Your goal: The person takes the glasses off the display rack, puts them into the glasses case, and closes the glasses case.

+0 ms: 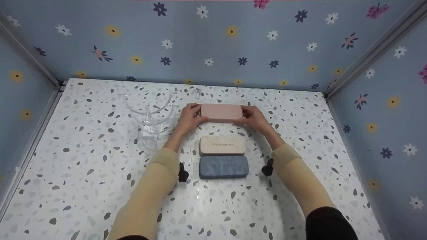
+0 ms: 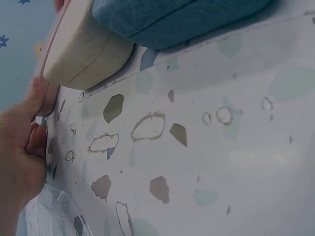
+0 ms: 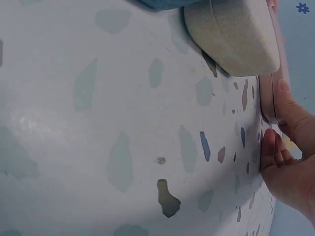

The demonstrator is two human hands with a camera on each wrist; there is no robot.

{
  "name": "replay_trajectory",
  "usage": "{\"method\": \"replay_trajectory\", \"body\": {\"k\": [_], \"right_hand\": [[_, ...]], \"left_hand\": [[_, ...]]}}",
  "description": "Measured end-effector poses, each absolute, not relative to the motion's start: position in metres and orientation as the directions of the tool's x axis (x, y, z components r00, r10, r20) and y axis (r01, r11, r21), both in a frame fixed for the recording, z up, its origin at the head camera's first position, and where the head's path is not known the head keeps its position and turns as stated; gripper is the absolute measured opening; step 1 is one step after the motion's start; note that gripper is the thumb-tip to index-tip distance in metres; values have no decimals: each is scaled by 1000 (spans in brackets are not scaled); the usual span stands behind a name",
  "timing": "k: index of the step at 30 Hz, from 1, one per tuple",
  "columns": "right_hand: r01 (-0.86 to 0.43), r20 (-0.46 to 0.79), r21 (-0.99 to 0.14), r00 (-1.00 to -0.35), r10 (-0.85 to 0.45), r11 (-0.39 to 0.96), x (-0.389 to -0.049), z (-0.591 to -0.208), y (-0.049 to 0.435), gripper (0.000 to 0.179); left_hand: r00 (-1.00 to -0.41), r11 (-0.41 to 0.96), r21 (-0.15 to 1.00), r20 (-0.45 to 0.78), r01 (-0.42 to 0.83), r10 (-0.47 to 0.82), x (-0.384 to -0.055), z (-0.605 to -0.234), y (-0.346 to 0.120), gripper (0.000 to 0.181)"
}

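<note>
A pink glasses case (image 1: 221, 112) lies lengthwise across the upper middle of the table in the head view. My left hand (image 1: 191, 118) grips its left end, with the thumb on the near side and fingers behind. At the opposite end my right hand (image 1: 255, 118) holds it the same way. Nearer to me are a cream glasses case (image 1: 222, 145) with faint lettering and a blue glasses case (image 1: 224, 167), one in front of the other. In the left wrist view, the thumb of the left hand (image 2: 22, 147) presses the pink case (image 2: 50, 96)'s end.
A clear plastic stand with curved arms (image 1: 151, 125) stands left of the cases, close beside my left forearm. A small clear piece (image 1: 197, 94) lies behind the pink case. Flowered blue panels (image 1: 206, 43) enclose the speckled white table (image 1: 83, 186) at the back and sides.
</note>
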State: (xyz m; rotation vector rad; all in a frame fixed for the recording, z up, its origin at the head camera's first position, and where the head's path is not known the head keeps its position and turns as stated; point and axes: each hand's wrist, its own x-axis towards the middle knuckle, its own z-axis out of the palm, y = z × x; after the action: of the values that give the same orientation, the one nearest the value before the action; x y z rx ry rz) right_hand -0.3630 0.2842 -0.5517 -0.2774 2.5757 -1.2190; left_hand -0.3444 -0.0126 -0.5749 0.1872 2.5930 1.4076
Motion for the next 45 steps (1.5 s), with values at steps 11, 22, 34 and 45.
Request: {"method": "replay_trajectory", "body": {"k": [11,22,34,45], "right_hand": [[-75,-140,-772,-948,-285,631,-360,-553,290,60],[-60,-154,-778,-947,-283,625,-358,-561,293,62],[-76,-142,-761,-950,-279,644,-361,-565,293,63],[-92,-140,-722,-951,-276,686,-365,-555,291,81]], "left_hand": [[-964,552,831,-97,59,249,-344,-576,-10,72],[-952,581,804,-71,122,298,-348,-582,-10,76],[-957,558,823,-69,105,281,-352,-587,-12,76],[-940,604,787,-100,126,327,-348,-567,-12,83]]}}
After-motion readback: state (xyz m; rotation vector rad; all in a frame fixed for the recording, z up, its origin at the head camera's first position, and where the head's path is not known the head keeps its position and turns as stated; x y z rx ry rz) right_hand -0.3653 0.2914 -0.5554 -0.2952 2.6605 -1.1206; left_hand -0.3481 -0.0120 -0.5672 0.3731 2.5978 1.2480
